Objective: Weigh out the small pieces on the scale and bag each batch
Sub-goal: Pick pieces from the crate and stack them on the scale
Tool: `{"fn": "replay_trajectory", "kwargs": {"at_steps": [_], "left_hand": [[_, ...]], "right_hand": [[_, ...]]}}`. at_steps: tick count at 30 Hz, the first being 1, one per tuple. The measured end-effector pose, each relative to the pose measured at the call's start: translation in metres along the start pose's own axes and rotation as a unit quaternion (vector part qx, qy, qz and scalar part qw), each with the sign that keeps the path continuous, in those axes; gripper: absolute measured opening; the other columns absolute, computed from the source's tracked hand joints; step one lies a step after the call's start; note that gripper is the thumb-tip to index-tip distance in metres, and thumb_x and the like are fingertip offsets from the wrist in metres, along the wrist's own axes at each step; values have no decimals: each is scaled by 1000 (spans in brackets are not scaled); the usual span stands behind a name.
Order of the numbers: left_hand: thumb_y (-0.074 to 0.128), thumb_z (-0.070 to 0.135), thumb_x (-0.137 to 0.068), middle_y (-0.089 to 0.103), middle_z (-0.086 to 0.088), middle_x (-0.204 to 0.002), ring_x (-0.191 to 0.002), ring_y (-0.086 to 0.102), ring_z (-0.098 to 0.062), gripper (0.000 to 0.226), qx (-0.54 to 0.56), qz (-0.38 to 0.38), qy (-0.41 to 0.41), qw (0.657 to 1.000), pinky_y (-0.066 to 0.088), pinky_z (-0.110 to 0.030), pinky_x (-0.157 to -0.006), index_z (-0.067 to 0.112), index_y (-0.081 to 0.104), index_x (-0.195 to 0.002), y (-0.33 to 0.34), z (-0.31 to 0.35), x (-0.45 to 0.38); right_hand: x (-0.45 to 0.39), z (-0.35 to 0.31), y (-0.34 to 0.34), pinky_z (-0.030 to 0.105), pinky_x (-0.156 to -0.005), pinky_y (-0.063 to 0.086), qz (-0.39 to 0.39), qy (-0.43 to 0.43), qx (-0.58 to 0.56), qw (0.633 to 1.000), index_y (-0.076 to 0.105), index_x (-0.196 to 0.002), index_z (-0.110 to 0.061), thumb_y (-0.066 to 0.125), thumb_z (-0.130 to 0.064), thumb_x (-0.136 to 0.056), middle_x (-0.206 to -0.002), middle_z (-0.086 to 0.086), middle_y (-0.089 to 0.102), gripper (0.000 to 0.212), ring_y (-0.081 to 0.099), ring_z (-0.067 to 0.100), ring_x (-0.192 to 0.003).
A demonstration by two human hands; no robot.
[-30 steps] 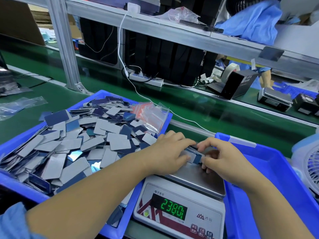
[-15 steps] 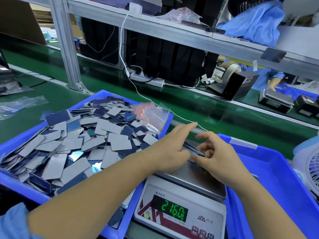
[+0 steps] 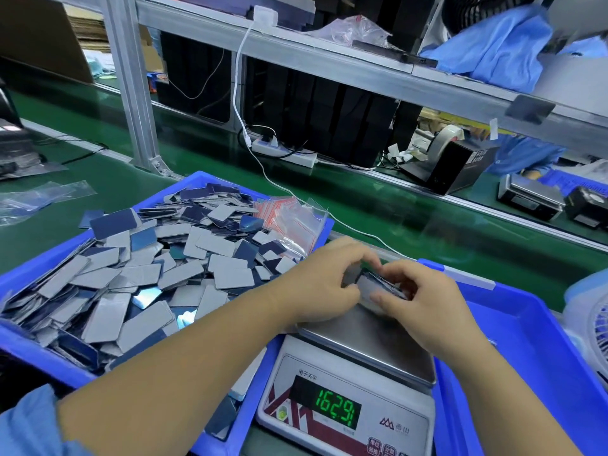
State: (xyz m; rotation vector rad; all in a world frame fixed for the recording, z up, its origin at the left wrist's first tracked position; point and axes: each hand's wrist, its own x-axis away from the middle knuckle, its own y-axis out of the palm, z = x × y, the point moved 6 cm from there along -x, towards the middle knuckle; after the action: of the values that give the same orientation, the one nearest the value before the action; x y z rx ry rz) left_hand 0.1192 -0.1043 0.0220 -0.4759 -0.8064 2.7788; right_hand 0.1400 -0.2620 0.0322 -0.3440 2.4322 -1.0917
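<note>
Weighing step: my left hand (image 3: 324, 281) and right hand (image 3: 419, 299) both pinch stack of pieces (image 3: 378, 286) over scale (image 3: 371, 353). Next, I judge: bag (image 3: 289, 222) needed.

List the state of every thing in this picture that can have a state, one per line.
Grey digital scale: on, green digits lit.
Steel weighing pan: bare where visible.
Stack of small grey and blue flat pieces: held between both hands.
Left hand: grips the stack.
Right hand: grips the stack.
Left blue plastic bin: piled with pieces.
</note>
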Motion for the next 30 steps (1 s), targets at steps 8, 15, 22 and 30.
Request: {"fn": "replay_trajectory", "kwargs": {"at_steps": [8, 15, 22, 30], "left_hand": [[79, 20, -83, 60, 26, -89, -92, 60, 4, 27, -78, -10, -5, 997, 46, -10, -83, 29, 73, -108, -7, -11, 0], [79, 18, -86, 70, 11, -96, -82, 67, -7, 13, -27, 35, 6, 999, 55, -24, -80, 20, 80, -98, -10, -12, -2], [78, 17, -86, 66, 10, -92, -74, 61, -4, 16, 71, 76, -17, 994, 45, -11, -69, 31, 81, -93, -19, -21, -2], [73, 16, -88, 71, 24, -77, -73, 62, 4, 27, 72, 81, -41, 993, 46, -10, -70, 42, 75, -82, -24, -22, 0]], "right_hand": [[2, 4, 9, 7, -65, 39, -78, 13, 29, 996, 65, -95, -44, 85, -34, -71, -94, -35, 61, 33, 54, -6, -74], [3, 9, 7, 18, -58, 45, -99, 27, 17, 995, 65, -93, -46, 84, -33, -72, -86, -25, 66, 31, 51, 9, -61], [4, 9, 5, 13, -56, 42, -96, 26, 17, 995, 62, -93, -53, 84, -25, -75, -74, -27, 63, 39, 46, 3, -56], [3, 14, 5, 13, -59, 45, -94, 74, -22, 993, 66, -90, -47, 79, -18, -78, -82, -20, 70, 34, 59, 5, -63]]}}
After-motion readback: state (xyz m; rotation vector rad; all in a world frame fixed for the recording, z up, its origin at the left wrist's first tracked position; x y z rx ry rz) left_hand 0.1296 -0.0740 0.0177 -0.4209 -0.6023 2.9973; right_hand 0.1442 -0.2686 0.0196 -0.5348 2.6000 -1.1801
